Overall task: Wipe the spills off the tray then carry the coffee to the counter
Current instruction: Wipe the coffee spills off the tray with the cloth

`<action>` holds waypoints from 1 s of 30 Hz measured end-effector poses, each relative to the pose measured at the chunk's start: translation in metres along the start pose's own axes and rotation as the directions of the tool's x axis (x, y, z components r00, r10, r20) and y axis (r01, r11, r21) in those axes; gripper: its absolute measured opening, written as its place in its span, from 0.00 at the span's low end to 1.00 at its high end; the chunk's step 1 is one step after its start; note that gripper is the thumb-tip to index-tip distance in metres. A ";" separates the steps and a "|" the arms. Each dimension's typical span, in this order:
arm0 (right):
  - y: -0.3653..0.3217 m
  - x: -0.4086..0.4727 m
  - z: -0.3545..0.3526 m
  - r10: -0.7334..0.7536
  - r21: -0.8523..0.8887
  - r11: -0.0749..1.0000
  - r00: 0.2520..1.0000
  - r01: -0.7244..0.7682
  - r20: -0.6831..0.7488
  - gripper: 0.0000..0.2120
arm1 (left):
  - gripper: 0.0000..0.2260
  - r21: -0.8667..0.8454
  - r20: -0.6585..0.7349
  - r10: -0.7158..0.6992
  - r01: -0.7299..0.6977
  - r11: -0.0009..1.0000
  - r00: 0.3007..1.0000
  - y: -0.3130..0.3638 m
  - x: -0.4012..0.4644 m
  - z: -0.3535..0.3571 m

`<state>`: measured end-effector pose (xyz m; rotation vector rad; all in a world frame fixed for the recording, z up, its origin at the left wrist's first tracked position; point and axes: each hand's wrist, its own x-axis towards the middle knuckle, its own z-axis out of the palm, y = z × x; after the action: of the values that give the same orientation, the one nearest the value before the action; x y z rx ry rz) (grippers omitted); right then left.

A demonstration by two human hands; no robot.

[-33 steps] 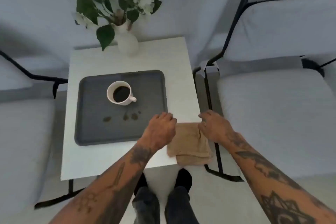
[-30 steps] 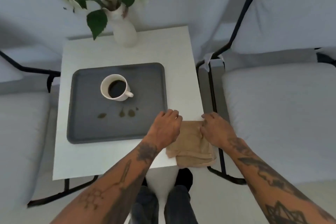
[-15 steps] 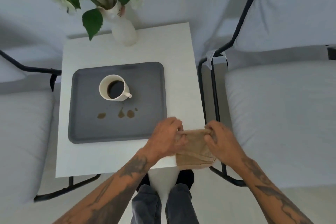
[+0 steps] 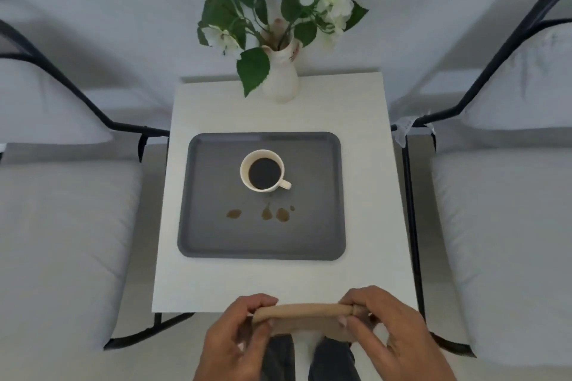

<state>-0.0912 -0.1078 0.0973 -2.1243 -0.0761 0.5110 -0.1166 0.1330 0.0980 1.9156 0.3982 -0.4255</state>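
Observation:
A grey tray lies on a small white table. On it stands a white cup of black coffee, handle to the right. Several brown spills dot the tray just in front of the cup. A folded tan cloth is held up off the table at its near edge. My left hand pinches the cloth's left end and my right hand pinches its right end.
A white vase with flowers stands at the table's far edge. Grey cushioned chairs with black frames flank the table, one on the left and one on the right. My legs show below the cloth.
Both hands have lifted the cloth off the table's near right corner and pulled it back toward me, stretched between them. The view has shifted so the table sits centred.

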 end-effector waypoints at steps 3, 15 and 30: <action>-0.031 0.035 0.042 -0.047 0.077 0.996 0.999 0.048 -0.005 0.08 | 0.20 0.126 -0.113 0.084 -0.069 0.990 0.990 -0.015 0.021 -0.053; -0.032 0.192 0.112 0.265 -0.003 0.958 0.889 -0.287 -0.373 0.10 | 0.16 0.533 -0.142 0.233 -0.125 0.837 0.962 -0.067 0.207 -0.106; 0.065 0.159 0.061 0.536 -0.044 0.815 0.780 -0.578 -0.322 0.09 | 0.22 0.896 0.038 0.364 -0.193 0.401 0.930 -0.095 0.208 -0.017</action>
<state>0.0216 -0.0583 -0.0376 -2.3293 0.7385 0.5288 0.0242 0.1987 -0.0707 3.0378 -0.1353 -0.2439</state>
